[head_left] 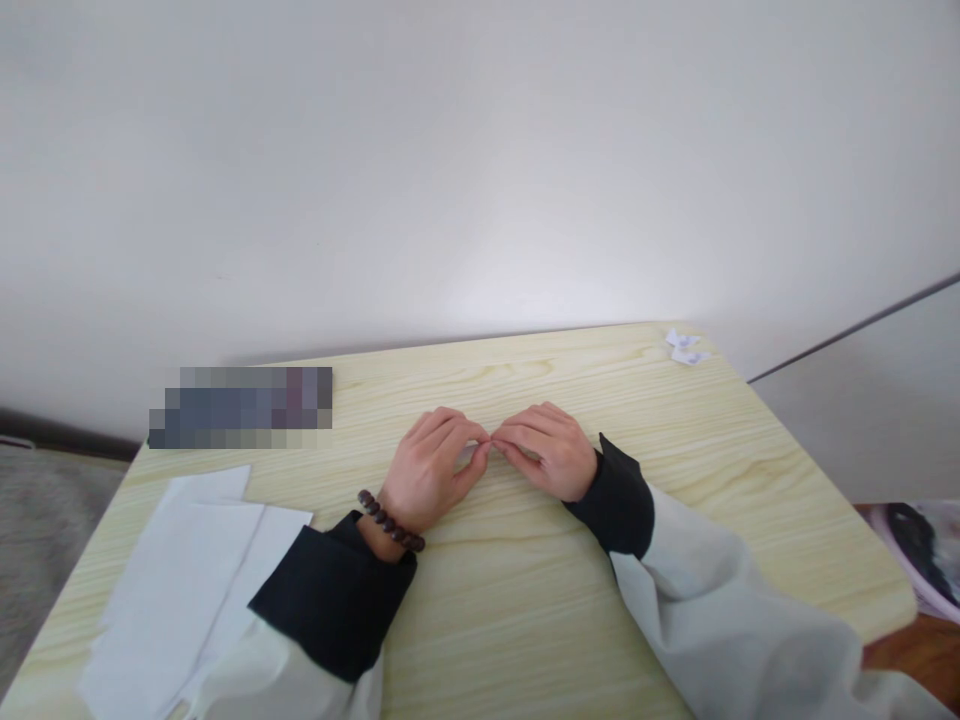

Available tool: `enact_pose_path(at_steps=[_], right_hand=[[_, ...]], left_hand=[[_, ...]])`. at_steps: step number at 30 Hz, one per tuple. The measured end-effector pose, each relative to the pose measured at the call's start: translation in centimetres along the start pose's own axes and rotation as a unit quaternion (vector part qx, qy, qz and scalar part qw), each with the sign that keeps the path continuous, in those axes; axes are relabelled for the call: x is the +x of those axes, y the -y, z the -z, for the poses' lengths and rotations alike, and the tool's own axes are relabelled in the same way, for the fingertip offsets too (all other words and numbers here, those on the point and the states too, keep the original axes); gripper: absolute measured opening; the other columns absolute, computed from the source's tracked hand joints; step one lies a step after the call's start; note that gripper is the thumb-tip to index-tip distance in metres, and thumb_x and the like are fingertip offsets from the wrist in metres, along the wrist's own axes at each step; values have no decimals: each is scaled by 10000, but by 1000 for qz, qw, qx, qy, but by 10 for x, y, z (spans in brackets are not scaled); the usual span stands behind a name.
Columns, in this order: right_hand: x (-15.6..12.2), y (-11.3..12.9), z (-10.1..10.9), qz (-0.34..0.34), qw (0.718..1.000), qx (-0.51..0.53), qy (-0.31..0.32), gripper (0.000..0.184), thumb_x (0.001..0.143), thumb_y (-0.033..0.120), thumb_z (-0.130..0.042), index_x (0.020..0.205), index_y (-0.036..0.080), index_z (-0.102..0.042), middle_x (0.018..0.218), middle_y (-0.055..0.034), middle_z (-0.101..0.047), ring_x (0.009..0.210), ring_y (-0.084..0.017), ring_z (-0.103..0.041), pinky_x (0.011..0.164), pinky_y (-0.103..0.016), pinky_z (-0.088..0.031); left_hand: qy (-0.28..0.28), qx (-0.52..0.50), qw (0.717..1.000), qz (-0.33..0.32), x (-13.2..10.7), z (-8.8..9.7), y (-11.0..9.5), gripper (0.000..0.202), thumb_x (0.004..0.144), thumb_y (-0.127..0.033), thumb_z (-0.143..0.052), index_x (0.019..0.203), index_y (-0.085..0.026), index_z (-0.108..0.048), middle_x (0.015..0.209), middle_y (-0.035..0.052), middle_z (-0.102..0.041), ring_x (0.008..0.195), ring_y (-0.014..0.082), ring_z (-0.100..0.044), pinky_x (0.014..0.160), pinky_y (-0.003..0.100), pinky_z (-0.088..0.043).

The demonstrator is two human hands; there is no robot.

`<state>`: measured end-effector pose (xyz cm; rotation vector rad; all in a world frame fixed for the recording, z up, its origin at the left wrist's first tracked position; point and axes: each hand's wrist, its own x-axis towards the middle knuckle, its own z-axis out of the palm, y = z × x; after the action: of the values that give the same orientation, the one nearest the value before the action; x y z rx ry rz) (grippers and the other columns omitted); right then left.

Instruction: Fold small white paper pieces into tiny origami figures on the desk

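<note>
My left hand [433, 468] and my right hand [544, 449] rest on the light wooden table [525, 600], near its middle. Their fingertips meet in a pinch, with fingers curled and pressed together. Whatever lies between the fingertips is too small or too hidden to name. A dark beaded bracelet [391, 522] circles my left wrist. Both arms wear pale sleeves with dark cuffs.
Sheets of white paper [176, 580] lie on the table's left side, partly under my left sleeve. Two small folded white paper pieces [684, 347] sit at the far right corner. A blurred patch [240, 407] covers something at the far left. A plain wall stands behind.
</note>
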<state>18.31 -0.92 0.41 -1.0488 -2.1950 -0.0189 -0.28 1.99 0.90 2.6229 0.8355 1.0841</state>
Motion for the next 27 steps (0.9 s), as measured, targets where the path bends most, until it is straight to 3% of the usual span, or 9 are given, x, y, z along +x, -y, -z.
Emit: enact_pose_path(at_steps=[10, 23, 27], right_hand=[[0, 0, 2, 14, 1000, -9, -14, 65, 836, 171, -548, 838, 180, -612, 769, -7, -680, 678, -122, -563, 635, -284, -366], [-6, -20, 18, -66, 996, 12, -52, 122, 839, 152, -503, 773, 181, -602, 728, -29, -680, 687, -134, -607, 661, -266, -431], [-7, -22, 16, -67, 997, 7, -35, 111, 840, 171, -512, 777, 186, -602, 728, -21, -682, 678, -130, -608, 665, -268, -433]], left_hand=[[-12, 19, 999, 37, 2, 1, -2, 54, 782, -175, -572, 757, -185, -619, 735, 11, -672, 771, 164, -577, 729, 311, -446], [2, 23, 996, 82, -6, 12, 20, 91, 803, -188, -543, 765, -175, -624, 757, 29, -668, 771, 168, -584, 743, 319, -463], [0, 0, 995, 97, -6, 12, 18, 117, 831, -193, -517, 815, -175, -632, 785, 33, -669, 780, 158, -592, 746, 297, -485]])
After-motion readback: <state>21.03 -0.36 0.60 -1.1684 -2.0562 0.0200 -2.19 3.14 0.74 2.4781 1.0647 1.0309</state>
